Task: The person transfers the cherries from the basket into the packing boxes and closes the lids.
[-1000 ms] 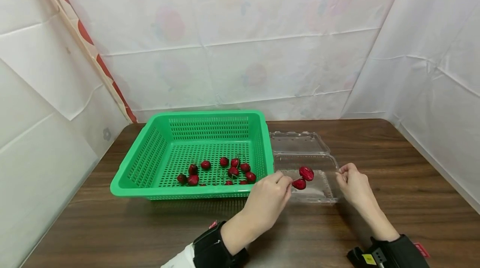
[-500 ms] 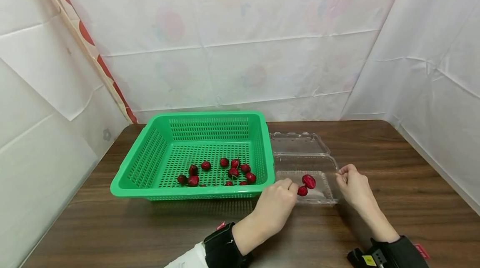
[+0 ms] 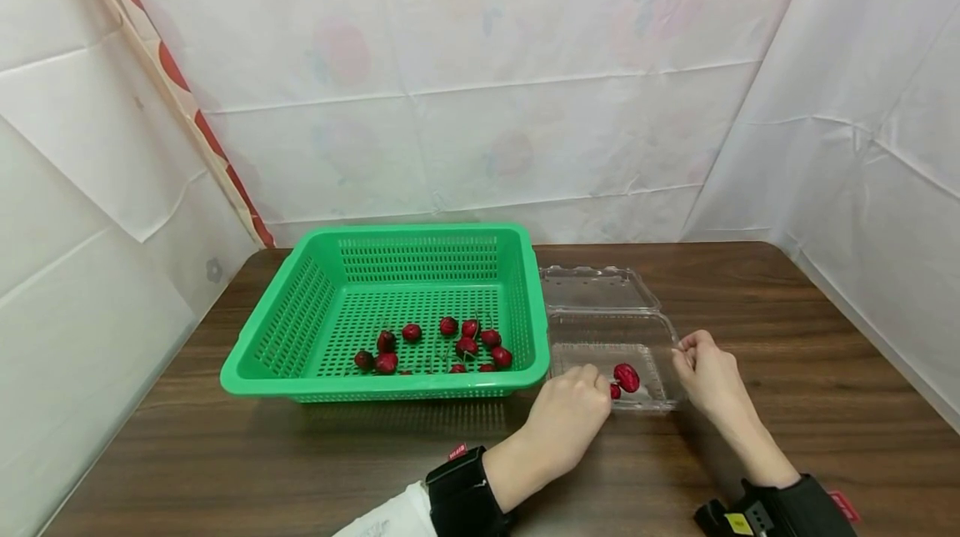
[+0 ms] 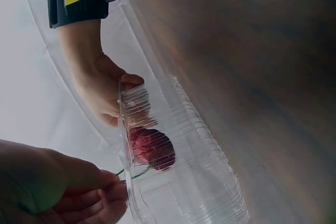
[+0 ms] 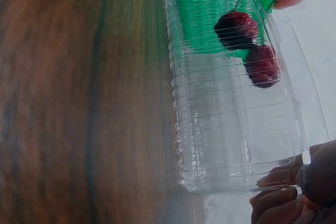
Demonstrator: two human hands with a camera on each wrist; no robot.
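Observation:
My left hand (image 3: 572,412) pinches the thin green stems of a pair of dark red cherries (image 3: 627,378). Both wrist views show this pair through the ribbed clear wall of a plastic clamshell box (image 3: 592,337), hanging inside it below the rim. In the left wrist view the stems (image 4: 140,172) run from my fingertips over the box's edge to the fruit. My right hand (image 3: 711,374) holds the box's right rim between thumb and fingers. The box's hinged lid (image 3: 600,293) lies folded back, away from me. In the head view my left knuckles partly hide the nearer cherry.
Left of the box stands a green perforated basket (image 3: 262,383), its right side close against the clamshell. Several cherries (image 3: 466,345) with stems lie in its front half. White sheeting (image 3: 480,145) walls the back and sides of the brown wooden table (image 3: 315,454).
My left hand has moved rightward and slightly toward me, carrying the cherry pair farther over the box and lower. The right hand keeps its grip on the rim; the basket stays put.

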